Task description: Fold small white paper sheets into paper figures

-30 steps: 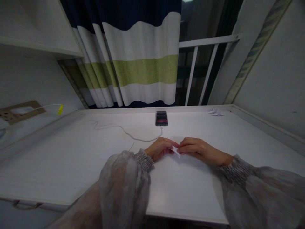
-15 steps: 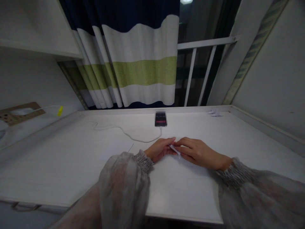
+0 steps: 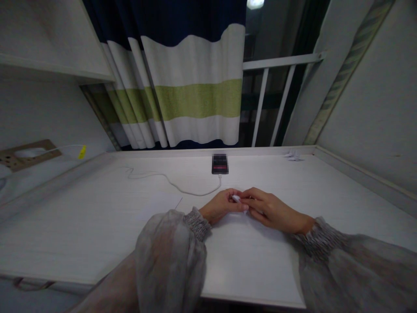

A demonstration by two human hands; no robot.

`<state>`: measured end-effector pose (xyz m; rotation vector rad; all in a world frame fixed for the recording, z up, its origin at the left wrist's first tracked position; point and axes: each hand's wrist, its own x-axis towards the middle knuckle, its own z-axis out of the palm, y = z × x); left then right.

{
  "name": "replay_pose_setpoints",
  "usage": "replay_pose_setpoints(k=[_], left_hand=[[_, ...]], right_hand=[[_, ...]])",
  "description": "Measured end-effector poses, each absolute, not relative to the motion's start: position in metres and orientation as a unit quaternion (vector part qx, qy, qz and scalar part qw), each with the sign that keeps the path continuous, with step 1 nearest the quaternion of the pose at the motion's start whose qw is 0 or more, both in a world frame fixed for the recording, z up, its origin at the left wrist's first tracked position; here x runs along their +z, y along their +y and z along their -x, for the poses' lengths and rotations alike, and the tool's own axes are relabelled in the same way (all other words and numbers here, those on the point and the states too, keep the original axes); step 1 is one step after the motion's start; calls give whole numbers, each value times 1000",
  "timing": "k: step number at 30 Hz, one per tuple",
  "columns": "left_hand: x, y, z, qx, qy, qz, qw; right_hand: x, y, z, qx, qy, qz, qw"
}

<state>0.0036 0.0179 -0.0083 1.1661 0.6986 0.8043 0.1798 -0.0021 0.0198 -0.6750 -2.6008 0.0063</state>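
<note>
Together | left hand [image 3: 224, 206], right hand [image 3: 273, 210] pinch white paper [image 3: 236, 198] | phone screen [image 3: 220, 164] blurred, unreadable | yellow tag [image 3: 82, 152] illegible

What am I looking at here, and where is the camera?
There's no robot: these are a person's bare hands, seen from a camera worn on that person's head, looking forward and down. The left hand holds a small white piece, apparently paper, mostly hidden by fingers; the right hand has its fingertips against it. Both are over a white desk. Farther back lies a dark phone-like device with a white cable. Some small white items lie at the far right, too small to identify.
</note>
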Motion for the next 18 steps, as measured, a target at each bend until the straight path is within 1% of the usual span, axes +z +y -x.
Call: replay_pose_setpoints(k=[11,18], left_hand=[[-3,15,-5,401,276,-499,717],[-3,15,-6,384,248,-504,733]], right_hand=[[14,-3,-176,10,-921,276,275],[12,-4,-173,28,-900,299,315]])
